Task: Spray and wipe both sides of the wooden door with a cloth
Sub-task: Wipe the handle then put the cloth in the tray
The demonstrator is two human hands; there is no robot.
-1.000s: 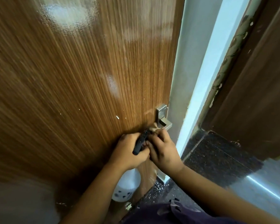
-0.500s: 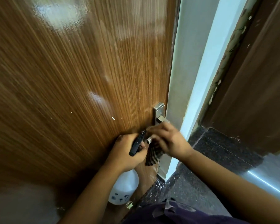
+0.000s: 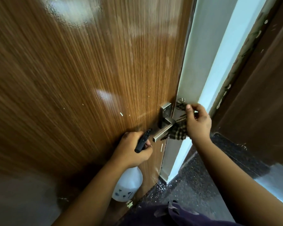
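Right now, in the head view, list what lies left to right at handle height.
Door → left hand on the spray bottle → handle → cloth → right hand → dark frame.

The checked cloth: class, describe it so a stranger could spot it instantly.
Find the wooden door, then its metal lever handle near the edge. Just right of it, the right hand pinches the checked cloth, the only dark-and-cream striped fabric.
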